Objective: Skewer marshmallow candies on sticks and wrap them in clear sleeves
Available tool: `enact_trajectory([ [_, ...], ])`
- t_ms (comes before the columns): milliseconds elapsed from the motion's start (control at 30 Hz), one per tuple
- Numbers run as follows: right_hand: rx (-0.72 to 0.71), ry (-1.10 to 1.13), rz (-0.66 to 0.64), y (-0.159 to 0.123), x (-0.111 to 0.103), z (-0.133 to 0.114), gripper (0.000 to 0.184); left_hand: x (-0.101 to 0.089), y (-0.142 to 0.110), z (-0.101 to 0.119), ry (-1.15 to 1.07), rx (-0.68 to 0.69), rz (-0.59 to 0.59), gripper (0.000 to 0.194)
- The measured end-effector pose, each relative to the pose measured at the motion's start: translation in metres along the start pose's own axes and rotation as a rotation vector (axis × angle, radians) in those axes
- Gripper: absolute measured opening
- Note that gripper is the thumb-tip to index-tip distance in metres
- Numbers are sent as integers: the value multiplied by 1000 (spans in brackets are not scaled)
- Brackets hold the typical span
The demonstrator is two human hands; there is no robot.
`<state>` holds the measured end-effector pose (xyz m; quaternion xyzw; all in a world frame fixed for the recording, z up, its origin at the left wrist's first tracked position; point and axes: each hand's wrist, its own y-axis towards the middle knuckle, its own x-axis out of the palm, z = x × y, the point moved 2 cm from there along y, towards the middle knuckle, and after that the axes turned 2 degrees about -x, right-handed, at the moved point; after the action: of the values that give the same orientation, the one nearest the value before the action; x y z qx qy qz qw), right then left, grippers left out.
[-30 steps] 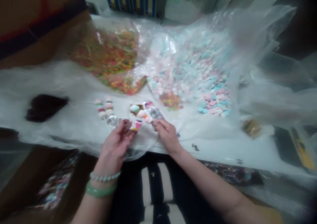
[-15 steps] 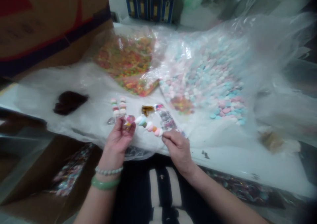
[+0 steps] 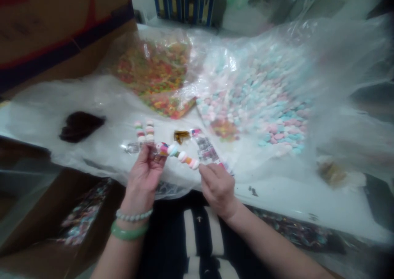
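Observation:
My left hand (image 3: 146, 168) is closed around a clear plastic bag (image 3: 132, 148) with a colourful printed end. A skewer of marshmallows and gummy candies (image 3: 182, 155) slants from that printed end to my right hand (image 3: 217, 186), whose fingers pinch its near end. The far tip meets the bag; how deep it sits inside I cannot tell. Just beyond my left hand, two more candy skewers (image 3: 149, 131) lie side by side. A small bunch of gold ties (image 3: 181, 136) and a stack of printed clear bags (image 3: 207, 149) lie beyond the held skewer.
A big bag of orange and green gummies (image 3: 154, 71) and a spread of pastel marshmallows (image 3: 277, 110) cover the back. A dark lump (image 3: 81, 126) sits at left. Below the table edge, an open carton (image 3: 33, 246) holds packed candy. A large cardboard box (image 3: 61, 28) stands back left.
The view has shifted slightly. More of the clear bag shows left of my left hand, and the skewer has moved a little toward it. Both hands keep their hold.

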<state>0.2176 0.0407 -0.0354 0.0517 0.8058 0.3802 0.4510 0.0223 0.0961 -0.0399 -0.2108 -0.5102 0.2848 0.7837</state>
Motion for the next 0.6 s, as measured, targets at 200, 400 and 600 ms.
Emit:
enact_trajectory([
  [200, -112, -46, 25, -1, -1, -1, 27, 1, 2, 4, -42, 110, 7, 18],
  [400, -82, -13, -30, -1, -1, 1, 28, -3, 3, 4, 5, 148, -12, 14],
  [600, 183, 287, -188, 0, 5, 18, 22, -15, 9, 6, 266, 116, -64, 9],
])
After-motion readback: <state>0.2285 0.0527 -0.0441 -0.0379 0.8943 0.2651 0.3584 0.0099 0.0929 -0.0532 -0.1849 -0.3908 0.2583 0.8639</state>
